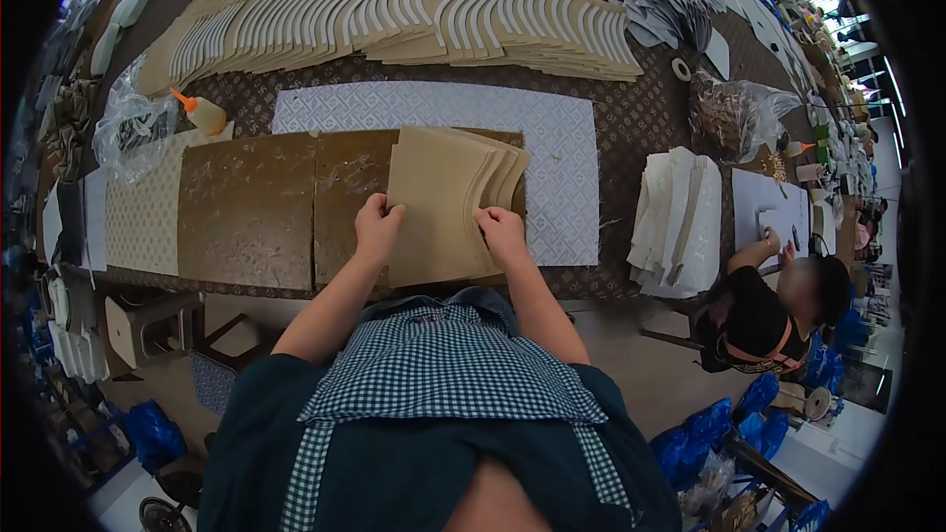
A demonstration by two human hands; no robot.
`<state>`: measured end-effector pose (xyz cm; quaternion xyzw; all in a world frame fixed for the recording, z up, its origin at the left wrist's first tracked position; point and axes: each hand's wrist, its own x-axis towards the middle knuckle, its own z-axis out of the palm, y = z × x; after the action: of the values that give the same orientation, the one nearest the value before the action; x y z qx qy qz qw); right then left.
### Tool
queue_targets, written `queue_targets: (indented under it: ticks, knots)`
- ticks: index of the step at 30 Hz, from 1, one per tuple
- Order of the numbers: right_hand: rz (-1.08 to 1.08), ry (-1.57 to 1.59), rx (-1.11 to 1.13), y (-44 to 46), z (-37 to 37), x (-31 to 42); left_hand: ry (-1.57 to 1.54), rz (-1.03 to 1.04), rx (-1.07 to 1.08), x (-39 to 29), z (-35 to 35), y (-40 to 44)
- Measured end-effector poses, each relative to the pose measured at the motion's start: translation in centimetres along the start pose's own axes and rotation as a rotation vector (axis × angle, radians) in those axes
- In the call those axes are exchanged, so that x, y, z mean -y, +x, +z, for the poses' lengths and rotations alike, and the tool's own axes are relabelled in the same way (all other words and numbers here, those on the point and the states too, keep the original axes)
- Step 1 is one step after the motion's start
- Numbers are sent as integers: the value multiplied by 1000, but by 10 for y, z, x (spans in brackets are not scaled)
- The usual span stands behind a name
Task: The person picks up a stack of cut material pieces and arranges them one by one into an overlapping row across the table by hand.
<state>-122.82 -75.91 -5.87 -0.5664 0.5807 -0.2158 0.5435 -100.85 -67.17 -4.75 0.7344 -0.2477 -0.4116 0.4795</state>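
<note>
A stack of tan sheets point(431, 199) with curved right edges lies over the brown board point(246, 205) in front of me. At the left edge of the stack, my left hand point(378, 229) pinches the sheets between thumb and fingers. My right hand point(502, 234) is closed on the curved right edge, lower down. The sheets are slightly fanned at the upper right. Beneath them and the board, a white patterned sheet point(562, 192) shows at the back and right.
Overlapping tan pieces with white curved strips point(394, 20) span the back. A glue bottle point(204, 113) and plastic bag point(133, 128) lie left. White pieces point(680, 217), a tape roll point(681, 69) and a bag of small parts point(734, 118) are right. Another person point(778, 310) sits far right.
</note>
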Motion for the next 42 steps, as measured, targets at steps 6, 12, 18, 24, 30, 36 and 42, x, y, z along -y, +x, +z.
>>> queue_targets:
  ticks: [6,12,18,24,30,36,42]
  knots:
    - [-93,-267,-119,-11,3,22,-43,53,-5,-6,-4,-6]
    - [-144,-442,-223,-11,6,18,-64,46,19,2,-3,-2]
    - [-174,-528,-258,-14,11,18,109,0,-8,4,-10,3]
    - [-393,-502,-241,-22,12,16,112,23,-76,11,-10,8]
    - [-355,-382,-236,-25,11,14,-2,-3,-38,-1,-14,1]
    - [-346,-370,-228,-26,10,14,-57,12,-11,1,-21,4]
    - [-364,-384,-242,-23,11,8,-26,51,34,2,-26,7]
